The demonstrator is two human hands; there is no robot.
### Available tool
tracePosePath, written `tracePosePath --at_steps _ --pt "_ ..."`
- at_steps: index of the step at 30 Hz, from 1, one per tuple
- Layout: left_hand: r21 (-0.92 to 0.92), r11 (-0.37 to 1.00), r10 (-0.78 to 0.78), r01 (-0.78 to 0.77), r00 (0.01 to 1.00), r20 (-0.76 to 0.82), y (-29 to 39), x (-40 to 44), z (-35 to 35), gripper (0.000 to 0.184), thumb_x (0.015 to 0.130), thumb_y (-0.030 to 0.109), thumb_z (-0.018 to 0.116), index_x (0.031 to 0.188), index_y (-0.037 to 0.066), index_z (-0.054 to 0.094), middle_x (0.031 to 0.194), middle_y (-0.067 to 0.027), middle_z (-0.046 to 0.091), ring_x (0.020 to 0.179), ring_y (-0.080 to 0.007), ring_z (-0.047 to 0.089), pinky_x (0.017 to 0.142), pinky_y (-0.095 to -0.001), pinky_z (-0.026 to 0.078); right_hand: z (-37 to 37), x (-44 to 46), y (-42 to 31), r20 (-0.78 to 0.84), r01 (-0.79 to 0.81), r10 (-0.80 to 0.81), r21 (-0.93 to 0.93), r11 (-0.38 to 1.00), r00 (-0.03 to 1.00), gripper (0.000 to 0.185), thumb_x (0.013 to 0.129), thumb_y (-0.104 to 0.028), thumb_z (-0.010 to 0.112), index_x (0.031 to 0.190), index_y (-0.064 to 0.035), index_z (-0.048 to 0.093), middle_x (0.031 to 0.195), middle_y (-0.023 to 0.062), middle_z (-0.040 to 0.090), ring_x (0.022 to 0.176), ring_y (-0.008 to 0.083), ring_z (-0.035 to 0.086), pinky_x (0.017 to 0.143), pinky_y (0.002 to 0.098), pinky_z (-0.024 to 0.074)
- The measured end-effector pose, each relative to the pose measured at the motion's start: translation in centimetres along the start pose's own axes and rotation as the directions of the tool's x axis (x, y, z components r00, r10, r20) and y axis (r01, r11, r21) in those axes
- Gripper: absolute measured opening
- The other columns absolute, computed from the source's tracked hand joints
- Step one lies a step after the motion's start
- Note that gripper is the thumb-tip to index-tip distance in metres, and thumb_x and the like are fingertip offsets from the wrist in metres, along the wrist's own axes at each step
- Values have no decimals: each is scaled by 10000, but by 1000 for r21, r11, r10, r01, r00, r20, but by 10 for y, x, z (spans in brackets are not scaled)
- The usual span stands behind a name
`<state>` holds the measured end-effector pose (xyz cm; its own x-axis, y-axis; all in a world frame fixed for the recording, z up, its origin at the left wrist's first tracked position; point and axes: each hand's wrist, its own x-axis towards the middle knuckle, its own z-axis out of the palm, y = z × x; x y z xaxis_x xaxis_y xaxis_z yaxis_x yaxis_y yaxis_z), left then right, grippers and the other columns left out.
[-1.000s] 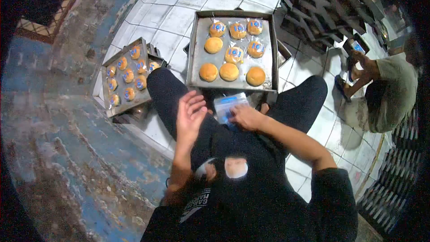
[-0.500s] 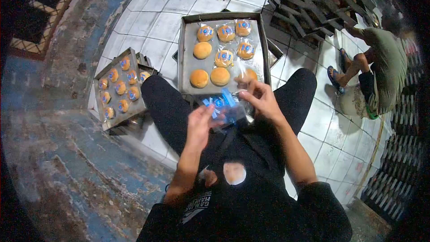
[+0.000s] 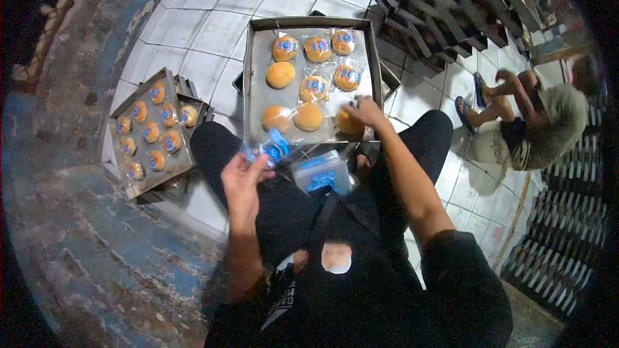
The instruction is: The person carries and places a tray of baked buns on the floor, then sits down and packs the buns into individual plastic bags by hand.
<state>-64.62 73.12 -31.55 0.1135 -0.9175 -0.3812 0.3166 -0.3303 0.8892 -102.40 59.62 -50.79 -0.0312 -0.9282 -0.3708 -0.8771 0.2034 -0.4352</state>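
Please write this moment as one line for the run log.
Left hand: holds printed bag | right hand: at front-right bun in tray | bag pack: between legs

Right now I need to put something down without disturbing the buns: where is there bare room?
Bare floor tiles lie between the large tray and the smaller left tray, and more between the right knee and the other person. It is crowded at the large tray's near edge: plain buns, the right hand, the left hand and plastic bags.

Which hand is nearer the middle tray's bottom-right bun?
Right. The right hand is at the bun, overlapping its upper right; the left hand is well off its lower left, holding a wrapper.
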Motion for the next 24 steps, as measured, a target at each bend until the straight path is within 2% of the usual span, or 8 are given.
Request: tracePosePath --at_steps 2,8,11,17,18,20,22,24 --pt "-13 1000 2 -2 1000 15 2 -2 -7 207 965 99 772 1137 13 696 987 -79 765 798 -155 737 646 -287 628 20 -21 -6 -147 44 -82 -241 970 986 832 824 -627 778 1298 31 592 1245 373 629 1131 540 641 966 517 546" --pt "-61 998 -27 29 999 25 -4 -17 -15 187 970 125 772 1107 9 721 964 -95 776 759 -168 745 601 -293 622 -11 -68 -57 -203 197 -122 407 892 971 702 864 -372 851 1329 -24 458 1013 257 714 973 386 733 849 455 568" --pt "-37 997 -57 63 988 147 -4 -26 -12 204 964 160 786 1090 12 727 920 -94 775 756 -177 748 605 -298 621 -84 -129 -129 51 16 -163 923 384 985 439 1065 -277 643 1419 -36 545 1073 72 696 977 121 671 841 297 566" --pt "-43 995 -87 91 993 85 -14 -30 1 211 969 143 776 1128 18 717 995 -91 775 805 -171 753 645 -287 645 -142 -206 -182 -38 61 -240 994 88 970 589 1078 -442 584 1484 -19 525 1287 96 631 1195 188 636 1012 320 523" --pt "-43 995 -83 87 993 83 -15 -34 5 211 969 143 776 1128 18 717 995 -91 775 805 -171 753 645 -287 645 -135 -208 -182 -87 121 -322 989 85 943 666 1034 -427 674 1525 -17 487 1374 132 592 1311 222 582 1114 356 471" --pt "-87 993 -71 83 988 135 -12 -42 12 201 980 126 758 1145 21 710 1026 -92 773 818 -168 754 648 -280 654 -123 -222 -182 -152 361 -409 785 503 900 711 980 -326 770 1549 -24 469 1402 164 585 1368 230 538 1175 390 418" --pt "-59 988 -131 145 972 197 -6 -47 2 411 956 137 785 1314 7 632 1121 -124 760 922 -203 762 747 -337 671 -138 -234 -190 -155 395 -439 748 533 885 784 906 -217 854 1544 -23 440 1401 172 599 1328 234 578 1153 395 446" --pt "-53 953 -213 298 784 583 16 -54 -10 707 906 143 834 1498 -2 474 1294 -169 699 1083 -259 738 899 -410 643 -166 -242 -186 88 207 -493 834 512 866 786 881 -191 876 1502 -28 423 1363 146 623 1272 235 620 1108 388 487"
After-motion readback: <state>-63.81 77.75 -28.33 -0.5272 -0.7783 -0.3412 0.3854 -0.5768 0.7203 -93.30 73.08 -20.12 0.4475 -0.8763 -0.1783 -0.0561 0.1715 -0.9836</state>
